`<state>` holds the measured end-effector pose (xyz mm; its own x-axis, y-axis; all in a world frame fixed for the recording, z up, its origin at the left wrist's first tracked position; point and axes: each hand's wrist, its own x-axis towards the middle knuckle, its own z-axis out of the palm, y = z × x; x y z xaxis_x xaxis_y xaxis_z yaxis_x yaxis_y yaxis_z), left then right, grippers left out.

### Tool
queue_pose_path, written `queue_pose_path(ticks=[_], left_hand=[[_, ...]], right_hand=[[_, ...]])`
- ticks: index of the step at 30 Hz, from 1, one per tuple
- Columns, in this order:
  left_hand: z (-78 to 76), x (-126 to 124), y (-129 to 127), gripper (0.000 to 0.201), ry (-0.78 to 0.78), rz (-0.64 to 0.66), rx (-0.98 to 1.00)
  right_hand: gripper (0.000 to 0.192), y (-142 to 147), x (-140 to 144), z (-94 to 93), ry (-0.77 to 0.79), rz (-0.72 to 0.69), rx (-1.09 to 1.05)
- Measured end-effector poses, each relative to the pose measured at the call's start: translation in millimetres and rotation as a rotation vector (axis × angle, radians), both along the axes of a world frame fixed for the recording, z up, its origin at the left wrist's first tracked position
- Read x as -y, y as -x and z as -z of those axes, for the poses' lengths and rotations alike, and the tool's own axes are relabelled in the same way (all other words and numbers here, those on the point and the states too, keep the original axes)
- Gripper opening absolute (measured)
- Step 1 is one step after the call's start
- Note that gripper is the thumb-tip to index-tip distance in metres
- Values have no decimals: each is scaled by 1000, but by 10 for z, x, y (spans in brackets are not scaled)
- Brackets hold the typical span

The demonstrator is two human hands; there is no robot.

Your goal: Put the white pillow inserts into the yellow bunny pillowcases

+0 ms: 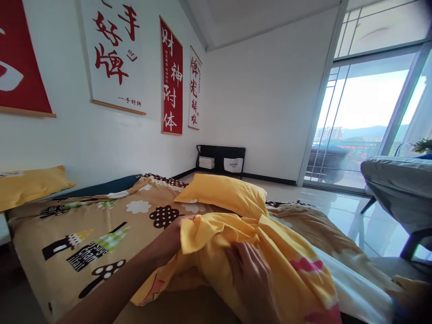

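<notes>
A person kneels over a low bed, both hands buried in a yellow pillowcase [256, 252] bunched on the patterned duvet [101, 225]. The left hand [175, 238] reaches in from the lower left and disappears under a fold of the yellow cloth; its fingers are covered, so whether they pinch the fabric or lie flat cannot be told. The right hand [253, 274] rests on top of the bundle, fingers loosely spread and pressed down into the cloth, not closed round it.

The pillowcase lies directly under and between the two hands, its printed pink patch trailing off to the right of the right hand. Just beyond the hands, touching the far edge of the bundle, sits a plump yellow pillow [226, 193]. A second yellow pillow [30, 184] rests well away to the left, against the wall hung with red-and-white calligraphy scrolls [172, 76]. Off to the right stands a grey chair [398, 189] before the balcony glass.

The risk, as it looks from here: with the right hand only pressing and the left hand's hold unseen, the slack cloth could slide or twist out from under the palms, and loose folds could snag on the pillow behind.
</notes>
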<state>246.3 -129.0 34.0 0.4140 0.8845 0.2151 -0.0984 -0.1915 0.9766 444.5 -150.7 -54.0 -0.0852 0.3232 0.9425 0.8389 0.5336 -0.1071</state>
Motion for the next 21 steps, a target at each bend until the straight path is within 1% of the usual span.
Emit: queue_pose_path(ticks=[3,5,8,10,12,14,16,18,19,20,21], left_hand=[[-43,-115,50,25,71,51,-61],[-68,-140,88,25,80,101,-133],[-204,-49,86,28,-7,147,-280],[-315,49,61,29,-102,160,-365],[-372,115,51,28,-161,191,-386],[-342,119,79,28,-176,210,-359],[-243,65,152,29,-183,170,-354],[-135,-21,264,30,-206,86,-376],[-97,-67,329,31,-219,38,-384],[-78,-110,397,31,-230,-14,-373],[-82,-150,466,31,-236,-71,-332]], right_hand=[[24,-123,-121,4,5,-106,-23],[22,-259,-100,-41,-54,-67,-23],[26,-443,33,-158,-117,21,-21],[30,-531,126,-238,-95,35,-18],[31,-590,180,-279,-71,41,-24],[28,-611,173,-259,-82,41,-31],[26,-581,102,-193,-87,14,-15],[28,-496,-20,-138,-67,-43,30],[31,-436,-90,-141,-49,-71,62],[34,-370,-159,-179,-33,-88,101],[36,-301,-219,-259,-23,-99,149]])
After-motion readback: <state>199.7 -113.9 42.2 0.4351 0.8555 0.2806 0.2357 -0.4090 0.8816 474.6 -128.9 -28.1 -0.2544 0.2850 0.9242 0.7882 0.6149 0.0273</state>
